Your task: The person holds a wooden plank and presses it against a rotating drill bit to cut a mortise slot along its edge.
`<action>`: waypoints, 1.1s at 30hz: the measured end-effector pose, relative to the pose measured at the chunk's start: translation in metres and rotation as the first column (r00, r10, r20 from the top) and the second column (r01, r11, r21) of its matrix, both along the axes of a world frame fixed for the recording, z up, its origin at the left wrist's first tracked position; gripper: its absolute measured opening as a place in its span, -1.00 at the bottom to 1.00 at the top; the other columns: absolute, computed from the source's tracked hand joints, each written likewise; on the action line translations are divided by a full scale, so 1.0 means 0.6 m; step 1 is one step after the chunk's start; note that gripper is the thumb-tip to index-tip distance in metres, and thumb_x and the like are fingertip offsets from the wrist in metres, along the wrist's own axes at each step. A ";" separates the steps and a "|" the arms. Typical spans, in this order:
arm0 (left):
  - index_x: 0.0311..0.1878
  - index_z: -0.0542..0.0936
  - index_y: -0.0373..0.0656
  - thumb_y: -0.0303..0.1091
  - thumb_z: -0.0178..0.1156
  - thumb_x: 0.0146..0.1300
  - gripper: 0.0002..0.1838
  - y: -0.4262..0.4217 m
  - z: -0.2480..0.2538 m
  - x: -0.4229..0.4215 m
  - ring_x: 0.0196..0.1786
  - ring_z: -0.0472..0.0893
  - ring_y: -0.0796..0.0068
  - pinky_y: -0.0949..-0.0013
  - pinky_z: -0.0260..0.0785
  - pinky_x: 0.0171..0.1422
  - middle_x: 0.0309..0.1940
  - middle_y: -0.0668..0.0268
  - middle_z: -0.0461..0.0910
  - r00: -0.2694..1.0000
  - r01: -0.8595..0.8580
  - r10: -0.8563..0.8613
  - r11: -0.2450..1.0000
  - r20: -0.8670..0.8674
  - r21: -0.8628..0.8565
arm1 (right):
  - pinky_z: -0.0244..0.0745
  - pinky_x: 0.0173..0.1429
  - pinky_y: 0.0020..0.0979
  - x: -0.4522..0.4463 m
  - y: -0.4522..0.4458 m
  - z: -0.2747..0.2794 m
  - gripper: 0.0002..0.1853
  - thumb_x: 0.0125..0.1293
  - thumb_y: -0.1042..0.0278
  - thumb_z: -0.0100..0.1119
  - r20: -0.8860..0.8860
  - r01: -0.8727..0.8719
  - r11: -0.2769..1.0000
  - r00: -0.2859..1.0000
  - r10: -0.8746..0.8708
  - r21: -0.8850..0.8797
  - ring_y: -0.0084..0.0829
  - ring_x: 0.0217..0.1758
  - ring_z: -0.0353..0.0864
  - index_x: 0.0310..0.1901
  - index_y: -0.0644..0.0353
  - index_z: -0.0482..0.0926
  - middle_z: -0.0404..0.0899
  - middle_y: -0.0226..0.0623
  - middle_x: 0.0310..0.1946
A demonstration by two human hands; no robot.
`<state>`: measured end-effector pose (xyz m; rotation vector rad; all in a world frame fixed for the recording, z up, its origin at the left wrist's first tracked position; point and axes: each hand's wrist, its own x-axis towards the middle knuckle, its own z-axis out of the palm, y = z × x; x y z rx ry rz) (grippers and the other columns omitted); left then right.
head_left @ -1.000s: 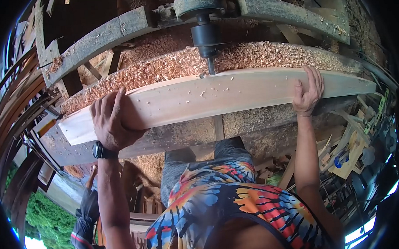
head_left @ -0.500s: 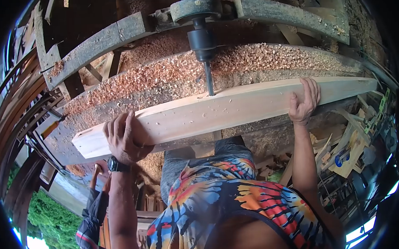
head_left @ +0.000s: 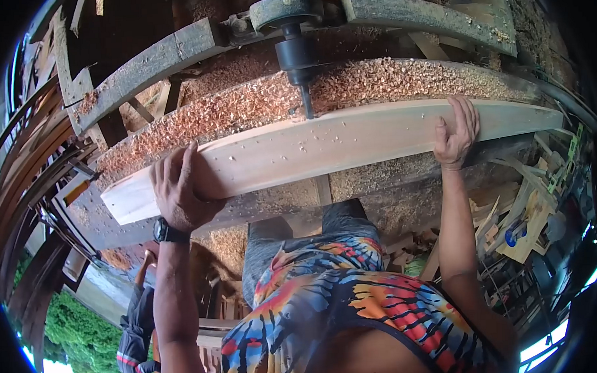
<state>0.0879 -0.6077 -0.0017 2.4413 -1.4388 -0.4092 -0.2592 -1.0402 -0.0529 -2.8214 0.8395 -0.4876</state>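
Note:
A long pale wooden beam [head_left: 350, 141] lies across the machine's work surface, with a few shavings on its near face. Toward its left end, my left hand [head_left: 179, 188] grips it, fingers over the top edge; a dark watch is on that wrist. My right hand [head_left: 457, 134] clasps the beam nearer its right end, fingers over the far edge and thumb on the near face. Between the hands, a drill bit [head_left: 307, 103] in a black chuck [head_left: 297, 55] meets the beam's top edge; how deep its tip sits is hidden.
Reddish wood shavings [head_left: 241, 102] are heaped behind the beam. A worn wooden rail [head_left: 431, 22] runs farther back. Scrap wood [head_left: 530, 226] is piled at the right. At lower left, another person [head_left: 137, 327] is some way off, before green foliage.
Both hands have pushed the beam away from my body, toward the shavings, its left end shifting slightly left. The bit now meets the beam's far edge.

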 end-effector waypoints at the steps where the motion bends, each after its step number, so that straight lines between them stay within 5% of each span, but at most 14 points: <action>1: 0.48 0.49 -0.10 -0.15 0.69 -0.40 0.17 0.002 0.002 -0.009 0.22 0.55 -0.03 -0.14 0.32 0.36 0.21 0.10 0.57 1.000 -0.004 0.004 1.000 -0.011 0.001 | 0.15 0.59 0.06 -0.005 0.001 0.002 -0.38 0.46 -0.18 0.11 0.001 -0.009 1.000 1.000 0.009 0.007 0.01 0.40 0.54 0.22 0.25 0.65 0.65 -0.06 0.21; 10: 0.51 0.46 -0.10 -0.05 0.72 -0.40 0.22 -0.029 -0.003 0.041 0.14 0.57 0.01 -0.05 0.36 0.30 0.17 0.12 0.58 0.994 0.109 -0.110 0.994 -0.006 -0.024 | 0.15 0.60 0.06 0.011 -0.013 -0.005 -0.41 0.42 -0.13 0.17 -0.005 0.021 1.000 1.000 -0.021 -0.019 0.00 0.39 0.55 0.22 0.22 0.66 0.66 -0.06 0.20; 20: 0.51 0.47 -0.10 -0.07 0.71 -0.36 0.18 0.043 0.000 -0.079 0.22 0.56 -0.02 -0.14 0.35 0.33 0.22 0.11 0.59 0.999 0.003 -0.002 1.000 -0.052 0.017 | 0.12 0.60 0.10 -0.049 0.026 0.005 -0.41 0.38 -0.11 0.21 -0.042 0.017 0.999 0.999 -0.016 0.030 0.00 0.39 0.54 0.21 0.24 0.65 0.65 -0.08 0.20; 33: 0.50 0.48 -0.10 -0.12 0.68 -0.37 0.17 0.004 -0.001 -0.018 0.17 0.59 0.02 -0.09 0.36 0.31 0.18 0.14 0.61 0.999 0.047 -0.047 0.999 -0.011 0.004 | 0.12 0.60 0.09 -0.022 0.000 -0.001 -0.40 0.40 -0.15 0.19 -0.026 0.020 1.000 0.999 -0.020 0.014 -0.01 0.41 0.53 0.23 0.20 0.66 0.64 -0.09 0.22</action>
